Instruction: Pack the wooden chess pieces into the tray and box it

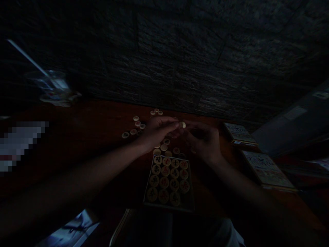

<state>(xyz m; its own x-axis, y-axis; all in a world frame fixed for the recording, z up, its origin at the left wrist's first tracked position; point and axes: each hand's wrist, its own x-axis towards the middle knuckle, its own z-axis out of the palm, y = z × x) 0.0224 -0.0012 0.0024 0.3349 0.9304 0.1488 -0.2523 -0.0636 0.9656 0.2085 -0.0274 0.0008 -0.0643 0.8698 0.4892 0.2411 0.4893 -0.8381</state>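
Note:
My left hand [162,129] is closed, its thumb and fingertips against a pale round Chinese chess piece [182,125] above the table. From the other side, my right hand [204,139] reaches the same piece with its thumb and index finger curved in a pinch. The lettering on this piece cannot be made out. Below the hands lies a shallow square box [190,200] with rows of round pieces bearing red and black characters; its lower right corner holds no piece. Loose pieces [164,147] lie between the box and my hands, some of them blank side up.
More loose pieces [133,131] are scattered left of and behind my left hand. Two flat patterned boxes [267,168] rest at the right of the wooden table [108,113]. A clear cup [55,84] with a straw stands at the back left, near a dark stone wall [164,61].

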